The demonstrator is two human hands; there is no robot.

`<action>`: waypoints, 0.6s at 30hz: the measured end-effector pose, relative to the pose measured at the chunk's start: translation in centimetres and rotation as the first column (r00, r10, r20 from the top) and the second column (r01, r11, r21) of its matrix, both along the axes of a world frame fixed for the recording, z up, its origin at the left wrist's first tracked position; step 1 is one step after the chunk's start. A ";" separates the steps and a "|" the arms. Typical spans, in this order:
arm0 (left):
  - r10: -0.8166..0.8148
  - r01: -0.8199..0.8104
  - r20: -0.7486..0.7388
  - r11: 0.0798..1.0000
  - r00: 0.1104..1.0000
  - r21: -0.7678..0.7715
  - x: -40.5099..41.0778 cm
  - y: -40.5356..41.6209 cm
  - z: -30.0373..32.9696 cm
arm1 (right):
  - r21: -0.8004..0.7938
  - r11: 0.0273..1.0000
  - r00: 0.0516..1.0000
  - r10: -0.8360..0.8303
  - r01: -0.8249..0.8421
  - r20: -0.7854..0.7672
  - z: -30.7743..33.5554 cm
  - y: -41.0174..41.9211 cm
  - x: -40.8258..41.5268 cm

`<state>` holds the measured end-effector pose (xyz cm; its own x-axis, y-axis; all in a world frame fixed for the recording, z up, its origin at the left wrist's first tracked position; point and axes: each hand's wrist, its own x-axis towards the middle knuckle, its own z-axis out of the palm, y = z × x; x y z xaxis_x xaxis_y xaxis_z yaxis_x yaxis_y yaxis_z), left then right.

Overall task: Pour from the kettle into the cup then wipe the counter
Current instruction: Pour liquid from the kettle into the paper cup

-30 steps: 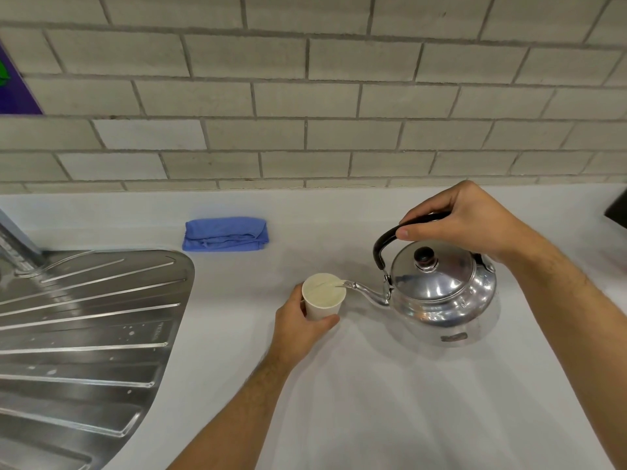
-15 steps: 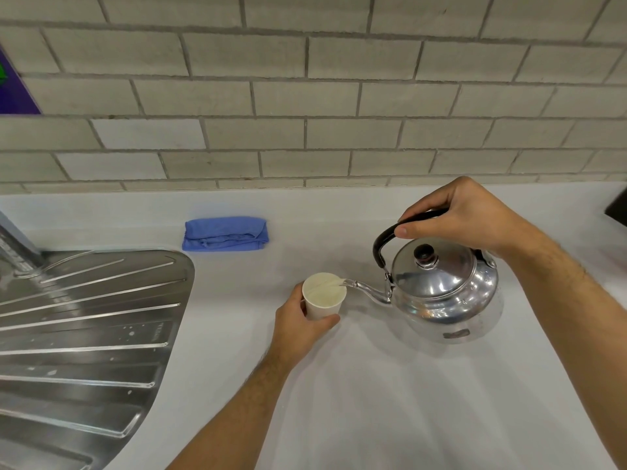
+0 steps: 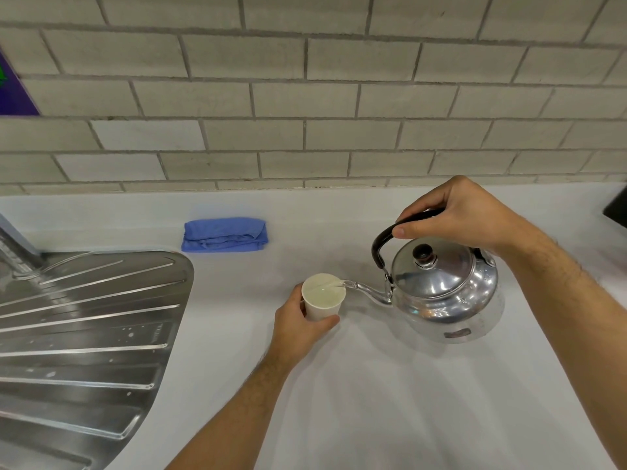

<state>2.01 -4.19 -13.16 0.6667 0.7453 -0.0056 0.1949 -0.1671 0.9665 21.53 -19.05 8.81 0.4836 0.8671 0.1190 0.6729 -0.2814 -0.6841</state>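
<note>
One kettle, one cup, one cloth: that is all I count on this counter, and my two hands are on the first two.

The kettle is shiny metal with a black knob on its lid and a black arched handle. My right hand is closed around the top of that handle, thumb pressed along its near side, so the kettle hangs directly below my grip, tipped toward my left. Its thin spout reaches out to the rim of the cup, and a fine stream runs from the tip into the cup. The kettle's base looks lifted off the counter on the far side, though I cannot tell whether the near edge touches.

The cup is a small white paper one, upright on the counter, with pale liquid inside. My left hand wraps it from the near side, thumb on the right wall, fingers around the left, holding it steady. It sits just to the left of the kettle, spout tip at its right rim.

The blue cloth lies folded well behind the cup, near the brick wall, apart from both hands.

To my left, the ribbed steel drainboard ends in a curved edge, with a strip of bare counter between it and the cup. In front of my arms and between them the white surface is open. A dark object cuts into view at the far right edge.
</note>
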 end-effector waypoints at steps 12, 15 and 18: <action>0.003 -0.003 -0.009 1.000 1.000 0.000 0.0 -0.1 0.2 | 0.005 1.000 1.000 0.005 -0.004 -0.005 0.1 0.3 0.1; 0.002 -0.002 -0.010 1.000 1.000 -0.005 -0.1 -0.1 0.3 | 0.019 1.000 1.000 0.004 -0.004 -0.030 -0.3 0.2 0.2; 0.005 -0.005 -0.011 1.000 1.000 -0.008 -0.1 -0.1 0.2 | 0.051 0.999 0.997 -0.001 0.005 -0.081 -1.0 -0.1 0.6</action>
